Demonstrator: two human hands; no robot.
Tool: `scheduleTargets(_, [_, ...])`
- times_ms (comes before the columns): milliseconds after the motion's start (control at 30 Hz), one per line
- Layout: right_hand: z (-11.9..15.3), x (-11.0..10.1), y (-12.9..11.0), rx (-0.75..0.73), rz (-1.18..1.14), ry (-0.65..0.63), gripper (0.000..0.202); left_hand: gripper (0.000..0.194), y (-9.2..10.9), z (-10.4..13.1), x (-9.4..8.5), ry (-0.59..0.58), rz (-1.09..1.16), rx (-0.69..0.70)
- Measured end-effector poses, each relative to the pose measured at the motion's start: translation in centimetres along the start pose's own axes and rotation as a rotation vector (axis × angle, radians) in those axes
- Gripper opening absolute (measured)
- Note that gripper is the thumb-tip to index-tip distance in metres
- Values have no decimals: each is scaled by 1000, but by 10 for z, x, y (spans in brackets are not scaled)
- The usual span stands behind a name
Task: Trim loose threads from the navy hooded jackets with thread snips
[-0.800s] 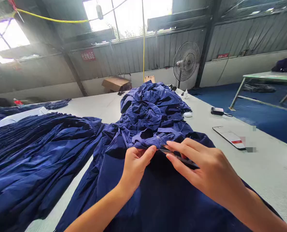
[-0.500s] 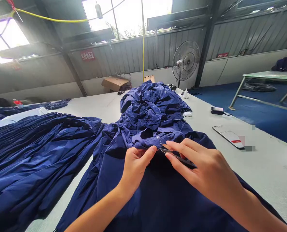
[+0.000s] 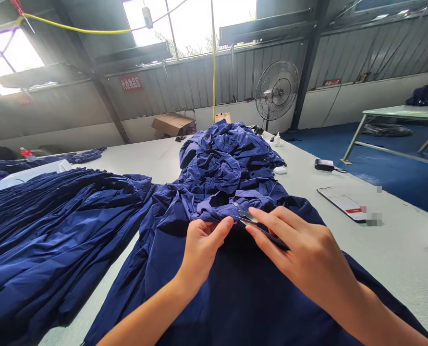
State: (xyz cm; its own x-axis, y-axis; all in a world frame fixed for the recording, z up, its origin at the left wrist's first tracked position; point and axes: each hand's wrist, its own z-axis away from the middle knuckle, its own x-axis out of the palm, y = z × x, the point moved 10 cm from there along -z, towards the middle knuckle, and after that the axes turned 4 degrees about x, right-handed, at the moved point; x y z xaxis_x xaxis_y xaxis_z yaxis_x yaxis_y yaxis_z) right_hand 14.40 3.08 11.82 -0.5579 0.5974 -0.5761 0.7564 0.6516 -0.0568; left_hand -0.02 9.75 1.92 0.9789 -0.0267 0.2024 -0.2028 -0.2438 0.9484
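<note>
A navy blue garment (image 3: 246, 288) lies spread before me. My left hand (image 3: 206, 240) pinches a folded edge of it between thumb and fingers. Thread snips (image 3: 271, 235) with black handles sit in my right hand (image 3: 300, 245), between thumb and fingers. Their blades point left, close to my left thumb tip and beside the garment's stitched edge. The palm covers the rear of the snips. Beyond my hands, more crumpled navy cloth (image 3: 217, 163) is heaped up.
A stack of navy garments (image 3: 73, 230) lies on the left of the white table (image 3: 397, 254), with a white sheet (image 3: 30, 175) behind it. To the right are a phone (image 3: 341, 204) and a small black device (image 3: 324, 165). A fan (image 3: 276, 91) stands beyond.
The snips' blades have shifted slightly and now show more plainly, a little apart. My right hand has moved slightly; my left hand keeps its place on the garment.
</note>
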Motion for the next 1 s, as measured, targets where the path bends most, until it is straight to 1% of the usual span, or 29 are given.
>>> scheduleTargets(100, [1,0,-4,-14,6,43,24,35,0,0,-1,3,-7,-11])
scheduleTargets(200, [1,-2,-3,-26,35,83,25,35,2,0,-1,9,-10,-9])
scheduleTargets(267, [-1,-6,4,-16,85,121,27,35,3,0,-1,4,-7,-2])
scheduleTargets(333, [-3,-16,14,25,129,176,28,35,3,-1,0,0,0,-3])
scheduleTargets(367, [-4,-20,19,48,121,183,28,35,3,-1,0,1,2,-6])
scheduleTargets(400, [-5,-21,23,63,85,165,27,36,3,-1,0,1,3,-9])
scheduleTargets(467, [-7,-16,24,62,-39,78,25,36,2,-1,0,4,6,-12])
scheduleTargets(533, [-7,-8,19,34,-152,-24,23,37,2,0,0,3,6,-12])
scheduleTargets(633, [-6,0,11,-13,-212,-101,22,36,3,0,0,1,9,-14])
scheduleTargets(800, [-8,3,9,-111,-225,-142,16,37,3,1,1,-18,14,-33])
scheduleTargets(1000, [-12,3,14,-123,-230,-143,17,40,7,3,7,-75,26,-28])
